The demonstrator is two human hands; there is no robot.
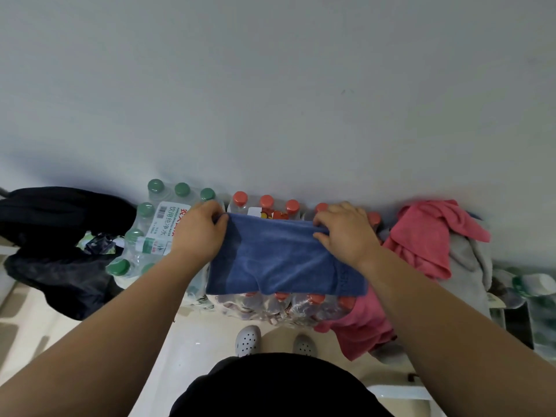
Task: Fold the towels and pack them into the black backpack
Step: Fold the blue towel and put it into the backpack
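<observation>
Both hands, left hand and right hand, pinch the blue towel's far corners over bottled-water packs (a makeshift folding surface); black backpack waits left of them.

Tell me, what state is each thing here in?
blue towel, partly folded, lying on the bottles.
pink towel, crumpled, unfolded.
grey towel, crumpled, unfolded.
backpack, slumped, inside hidden.
left hand, pinching blue towel.
right hand, gripping blue towel.
bottles, capped, wrapped in packs.
</observation>
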